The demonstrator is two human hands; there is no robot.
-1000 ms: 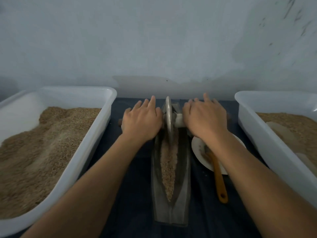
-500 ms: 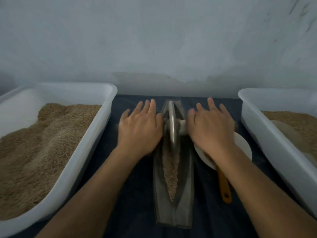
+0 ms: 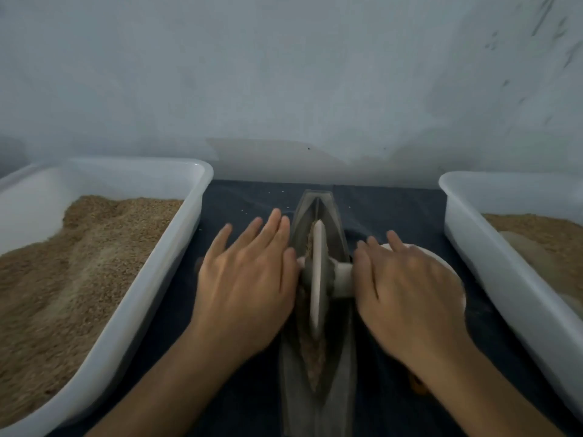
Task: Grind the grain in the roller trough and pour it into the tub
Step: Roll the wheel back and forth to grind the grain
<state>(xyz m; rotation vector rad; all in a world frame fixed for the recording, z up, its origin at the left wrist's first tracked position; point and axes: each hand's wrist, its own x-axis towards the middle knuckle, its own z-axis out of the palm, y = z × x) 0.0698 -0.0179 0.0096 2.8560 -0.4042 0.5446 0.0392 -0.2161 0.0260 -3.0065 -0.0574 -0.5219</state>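
A narrow metal roller trough (image 3: pixel 315 402) lies lengthwise on the dark cloth between my arms, with brown grain (image 3: pixel 312 357) in its groove. A pale grinding wheel (image 3: pixel 318 279) stands upright in the groove on a crosswise axle (image 3: pixel 342 277). My left hand (image 3: pixel 243 285) presses flat on the axle's left end with straight fingers. My right hand (image 3: pixel 407 288) presses flat on the right end. A white tub (image 3: pixel 176 257) heaped with grain stands at the left, and another white tub (image 3: pixel 482 257) holding grain stands at the right.
A white plate (image 3: pixel 441 263) lies under my right hand, with the orange handle (image 3: pixel 418 386) of a utensil showing beneath my right wrist. A plain wall rises just behind the cloth's far edge.
Both hands have rolled the wheel back toward me along the trough, from its far end to about the middle. The view has tilted down slightly.
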